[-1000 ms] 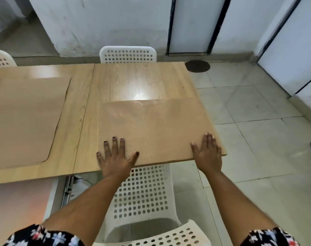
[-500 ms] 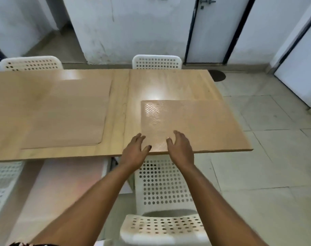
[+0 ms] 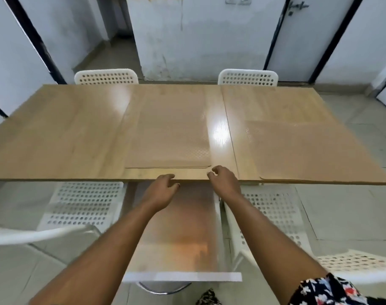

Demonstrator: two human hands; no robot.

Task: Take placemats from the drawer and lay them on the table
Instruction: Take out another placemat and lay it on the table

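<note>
Two tan placemats lie flat on the wooden table (image 3: 62, 137): one in the middle (image 3: 168, 133) and one at the right end (image 3: 308, 150). Under the table's front edge a white drawer (image 3: 183, 276) stands pulled out toward me, and its blurred inside shows a tan-orange sheet (image 3: 181, 236). My left hand (image 3: 163, 190) hovers over the drawer with its fingertips at the table edge. My right hand (image 3: 224, 181) rests at the edge just below the middle placemat's near right corner, fingers loosely curled. Neither hand holds anything.
White perforated chairs stand at the near side to the left (image 3: 82, 203) and right (image 3: 278, 214) of the drawer. Two more chairs are at the far side (image 3: 106, 77) (image 3: 248, 78). Behind them are a white wall and doors, over a tiled floor.
Both hands left the right placemat and moved left along the table edge to above the open drawer. The view swung left and back, showing the whole table.
</note>
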